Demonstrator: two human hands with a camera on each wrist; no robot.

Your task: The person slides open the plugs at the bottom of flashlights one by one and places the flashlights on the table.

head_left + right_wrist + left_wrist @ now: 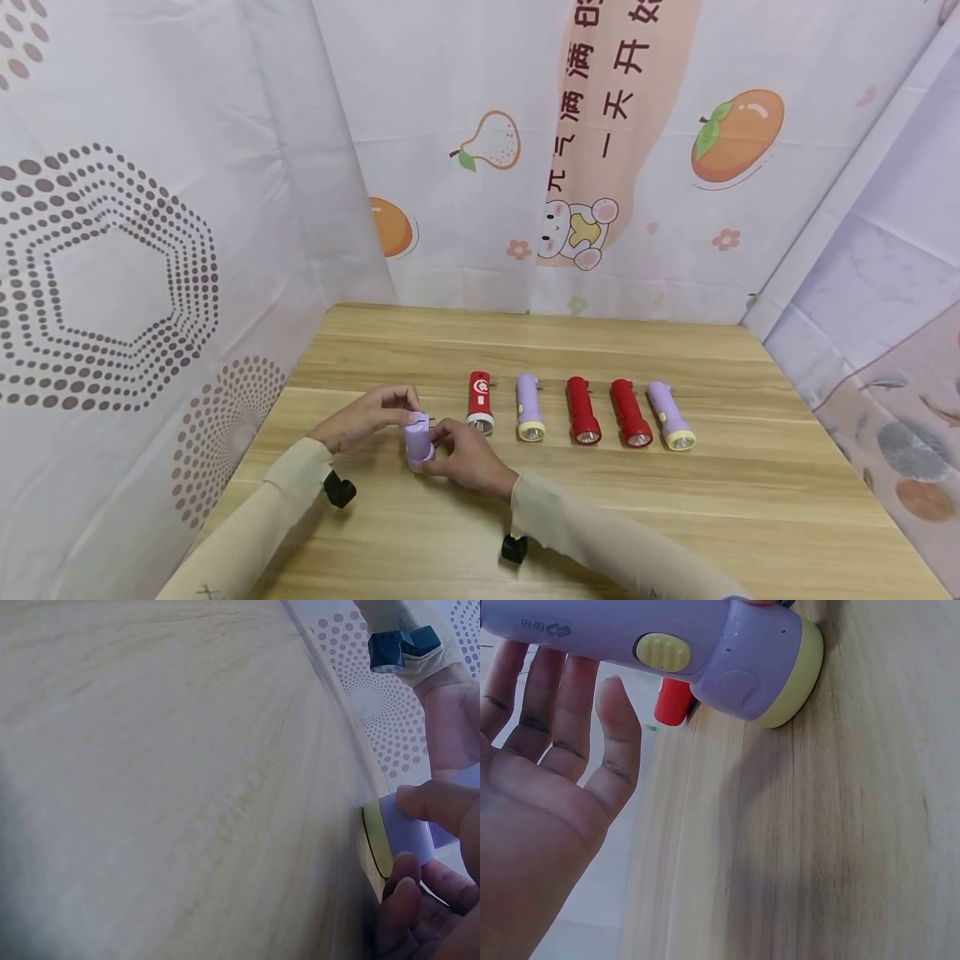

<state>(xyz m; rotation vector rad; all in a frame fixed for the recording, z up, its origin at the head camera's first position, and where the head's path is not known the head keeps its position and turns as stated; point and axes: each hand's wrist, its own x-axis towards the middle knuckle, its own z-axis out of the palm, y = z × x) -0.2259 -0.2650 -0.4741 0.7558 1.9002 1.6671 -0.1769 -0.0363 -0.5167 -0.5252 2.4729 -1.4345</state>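
Note:
A purple flashlight (417, 442) with a pale yellow head stands upright, head down, on the wooden table. My left hand (367, 421) holds its upper end, thumb on the near side. A thin dark piece sticks out at that end. Lower down, the thumb and fingers of my right hand (474, 462) grip it near the head. In the left wrist view the flashlight (697, 645) shows a ribbed yellow switch, with fingers (577, 705) of the left hand reaching up to its body. From the right wrist, the yellow rim (379, 836) is seen down against the tabletop.
To the right of my hands lies a row of flashlights, heads towards me: a red and white one (480, 400), a purple one (528, 404), two red ones (581, 408) and another purple one (667, 412). Printed curtains (450, 208) hang behind and beside the table (600, 517).

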